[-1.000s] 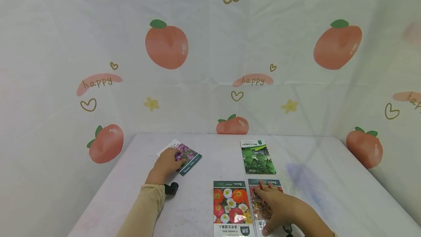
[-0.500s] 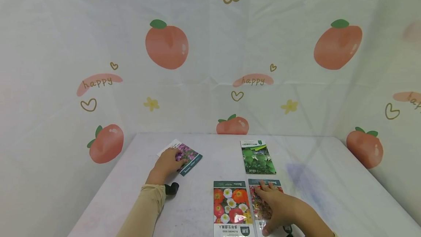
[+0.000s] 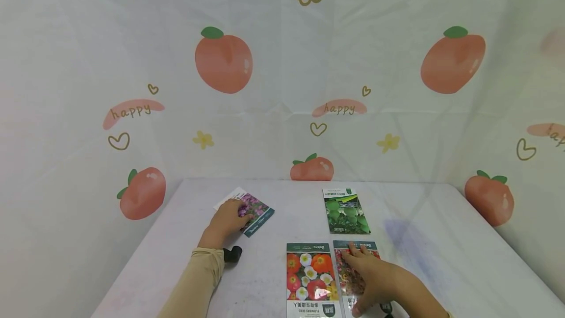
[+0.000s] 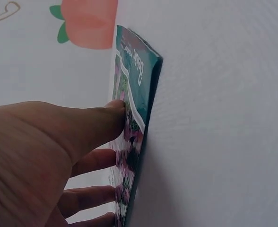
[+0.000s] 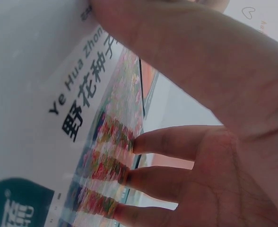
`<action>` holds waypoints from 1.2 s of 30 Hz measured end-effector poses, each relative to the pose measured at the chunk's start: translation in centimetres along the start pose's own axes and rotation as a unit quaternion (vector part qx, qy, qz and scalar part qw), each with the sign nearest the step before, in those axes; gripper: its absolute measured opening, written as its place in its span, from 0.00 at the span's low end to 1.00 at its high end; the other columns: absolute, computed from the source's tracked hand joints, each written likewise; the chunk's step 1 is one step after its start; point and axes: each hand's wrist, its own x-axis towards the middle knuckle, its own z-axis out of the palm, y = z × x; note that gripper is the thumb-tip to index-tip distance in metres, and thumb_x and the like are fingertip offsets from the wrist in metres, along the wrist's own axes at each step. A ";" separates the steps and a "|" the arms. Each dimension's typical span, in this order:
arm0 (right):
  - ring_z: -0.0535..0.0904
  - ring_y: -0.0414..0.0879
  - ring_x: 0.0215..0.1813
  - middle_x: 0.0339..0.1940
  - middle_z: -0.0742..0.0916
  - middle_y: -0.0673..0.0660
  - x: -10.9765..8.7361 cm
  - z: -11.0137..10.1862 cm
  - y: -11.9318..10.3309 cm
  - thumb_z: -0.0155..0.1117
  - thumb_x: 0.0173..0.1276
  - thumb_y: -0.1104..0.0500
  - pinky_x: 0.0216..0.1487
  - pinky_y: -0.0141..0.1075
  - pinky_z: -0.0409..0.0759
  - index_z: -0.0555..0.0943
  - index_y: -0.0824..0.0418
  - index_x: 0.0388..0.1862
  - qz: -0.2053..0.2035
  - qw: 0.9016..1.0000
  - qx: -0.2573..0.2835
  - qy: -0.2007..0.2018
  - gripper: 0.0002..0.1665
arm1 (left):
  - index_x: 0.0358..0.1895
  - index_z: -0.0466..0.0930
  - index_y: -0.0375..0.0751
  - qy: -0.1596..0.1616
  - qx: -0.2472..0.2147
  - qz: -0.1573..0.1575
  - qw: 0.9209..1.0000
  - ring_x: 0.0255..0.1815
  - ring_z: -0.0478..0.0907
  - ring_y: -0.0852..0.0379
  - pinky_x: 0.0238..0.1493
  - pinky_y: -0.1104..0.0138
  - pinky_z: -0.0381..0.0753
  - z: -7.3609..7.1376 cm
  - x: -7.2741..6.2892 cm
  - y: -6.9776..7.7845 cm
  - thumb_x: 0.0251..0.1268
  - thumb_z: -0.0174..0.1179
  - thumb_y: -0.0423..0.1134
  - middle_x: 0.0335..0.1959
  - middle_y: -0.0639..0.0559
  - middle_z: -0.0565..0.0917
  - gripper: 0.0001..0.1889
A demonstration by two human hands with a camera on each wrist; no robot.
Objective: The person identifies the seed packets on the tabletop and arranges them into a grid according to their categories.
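At the table's left, my left hand lies over a purple flower seed packet set at an angle. In the left wrist view, thumb and fingertips all touch the printed face of that packet, which lies on the table. My right hand, fingers spread, rests on a wildflower seed packet at the front; its lower part is partly covered. Fingertips touch the flower picture in the right wrist view. Beside it on the left lies a poppy seed packet, with red, orange and white blooms.
Behind the wildflower packet, a seed packet with round green fruit lies on the white table. A printed white cloth hangs behind and at the sides. A black wrist device sits at the left cuff.
My left hand and the purple flower packet have slid slightly to the right. The right hand and the other packets have stayed in place.
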 end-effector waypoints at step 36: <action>0.47 0.73 0.88 0.88 0.61 0.64 0.0 0.0 0.0 0.92 0.42 0.42 0.74 0.78 0.62 0.66 0.57 0.84 0.006 1.000 -0.001 -0.002 0.72 | 0.65 0.82 0.33 -0.013 0.004 0.001 1.000 0.67 0.79 0.32 0.69 0.40 0.77 1.1 0.1 1.4 0.70 0.69 0.45 0.64 0.31 0.82 0.26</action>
